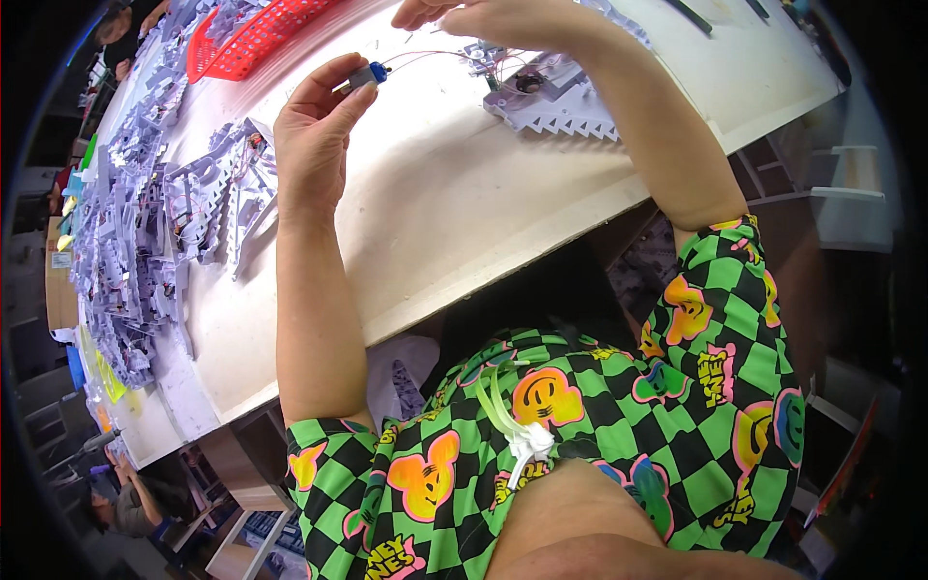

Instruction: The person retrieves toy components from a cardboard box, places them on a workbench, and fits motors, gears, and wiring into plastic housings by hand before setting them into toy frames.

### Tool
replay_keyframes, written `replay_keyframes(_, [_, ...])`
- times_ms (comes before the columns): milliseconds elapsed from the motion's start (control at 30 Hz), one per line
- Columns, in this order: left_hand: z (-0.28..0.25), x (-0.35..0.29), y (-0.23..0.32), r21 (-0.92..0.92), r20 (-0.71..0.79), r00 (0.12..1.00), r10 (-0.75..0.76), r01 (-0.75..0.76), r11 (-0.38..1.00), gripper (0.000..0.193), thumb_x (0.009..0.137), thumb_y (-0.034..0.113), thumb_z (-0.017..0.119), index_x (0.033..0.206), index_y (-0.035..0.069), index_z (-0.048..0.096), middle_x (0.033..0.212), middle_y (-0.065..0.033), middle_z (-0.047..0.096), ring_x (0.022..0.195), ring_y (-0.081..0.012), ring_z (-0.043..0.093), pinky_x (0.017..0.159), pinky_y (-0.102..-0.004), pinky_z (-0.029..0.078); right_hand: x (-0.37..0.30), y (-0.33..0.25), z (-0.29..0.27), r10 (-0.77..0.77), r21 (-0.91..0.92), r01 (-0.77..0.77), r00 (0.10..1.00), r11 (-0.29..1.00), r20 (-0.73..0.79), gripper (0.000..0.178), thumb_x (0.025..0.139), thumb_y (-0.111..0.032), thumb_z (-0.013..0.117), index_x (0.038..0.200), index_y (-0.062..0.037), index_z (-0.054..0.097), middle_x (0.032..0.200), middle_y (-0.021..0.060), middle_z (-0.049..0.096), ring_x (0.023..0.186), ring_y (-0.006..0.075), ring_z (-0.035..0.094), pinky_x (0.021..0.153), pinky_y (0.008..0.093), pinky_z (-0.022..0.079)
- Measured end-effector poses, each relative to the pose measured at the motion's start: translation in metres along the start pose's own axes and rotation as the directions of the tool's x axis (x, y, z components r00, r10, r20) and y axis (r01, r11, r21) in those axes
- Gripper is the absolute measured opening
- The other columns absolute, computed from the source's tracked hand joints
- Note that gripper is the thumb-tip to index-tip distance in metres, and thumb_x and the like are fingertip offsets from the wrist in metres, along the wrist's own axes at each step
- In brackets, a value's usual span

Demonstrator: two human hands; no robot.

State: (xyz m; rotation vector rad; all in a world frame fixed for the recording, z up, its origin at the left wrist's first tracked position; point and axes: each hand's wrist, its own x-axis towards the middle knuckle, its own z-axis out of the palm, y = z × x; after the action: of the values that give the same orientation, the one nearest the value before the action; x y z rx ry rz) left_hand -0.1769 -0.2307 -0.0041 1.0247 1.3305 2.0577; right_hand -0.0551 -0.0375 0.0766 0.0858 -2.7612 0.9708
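Between the thumb and fingers of my left hand (324, 116) is a small motor (365, 77) with a blue end cap, held above the white table. Thin reddish wires (420, 54) run from its blue end to the right, toward a pale grey plastic housing (556, 108) with a saw-toothed edge. That housing lies on the table under my right forearm, with wiring and a dark round part on it. At the top edge, my right hand (464, 19) reaches leftward above the wires. Its fingers look stretched apart with nothing visible in them, though the frame cuts them partly off.
A large heap of pale grey plastic parts (126, 242) covers the table's left side. Nearer my left forearm lie more toothed housings with wires (232, 184). A red perforated basket (237, 48) stands at the far left. Other people (135, 503) are visible beyond the table's left end.
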Motion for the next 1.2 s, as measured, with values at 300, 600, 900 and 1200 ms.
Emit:
replay_keyframes(300, [0.005,-0.006,0.006,0.021,0.055,0.988,0.147,-0.148,0.989,0.032,0.08,-0.01,0.066,0.111,-0.001,0.063,0.107,-0.0088,0.065,0.097,-0.0146,0.062,0.087,-0.0258,0.051,-0.002,0.001,0.014,0.093,0.16,-0.1,0.994,0.982,0.054,0.038,0.097,-0.035,0.052,0.109,-0.001,0.065,0.095,0.008,0.068,0.091,0.0159,0.06,0.084,0.0304,0.046])
replay_keyframes(600, [-0.007,-0.01,0.001,0.273,0.125,0.939,0.32,-0.342,0.899,0.023,0.079,-0.014,0.065,0.097,0.001,0.068,0.1,-0.01,0.068,0.096,-0.0168,0.063,0.087,-0.028,0.051,-0.003,0.009,0.005,0.266,0.285,-0.271,0.962,0.919,0.056,0.045,0.097,-0.045,0.05,0.108,-0.0043,0.067,0.085,0.0029,0.068,0.084,0.0126,0.059,0.074,0.0284,0.045])
replay_keyframes(900, [-0.006,-0.006,0.001,0.271,0.09,0.868,0.489,-0.494,0.827,0.017,0.081,-0.015,0.062,0.087,0.0,0.068,0.095,-0.0078,0.069,0.1,-0.0188,0.064,0.091,-0.031,0.05,-0.006,0.007,0.006,0.19,0.312,-0.218,0.975,0.925,0.12,0.041,0.097,-0.039,0.052,0.104,-0.0029,0.069,0.083,0.004,0.067,0.082,0.0131,0.059,0.075,0.0283,0.046])
replay_keyframes(1200, [0.011,-0.008,0.009,0.556,0.386,0.646,0.659,-0.733,0.393,0.018,0.076,-0.014,0.063,0.08,0.003,0.069,0.092,-0.0085,0.07,0.101,-0.0233,0.065,0.099,-0.039,0.046,-0.005,-0.005,0.024,0.073,0.438,-0.177,0.967,0.881,0.246,0.038,0.091,-0.039,0.062,0.097,-0.0033,0.07,0.082,0.004,0.067,0.078,0.0109,0.057,0.072,0.0253,0.047])
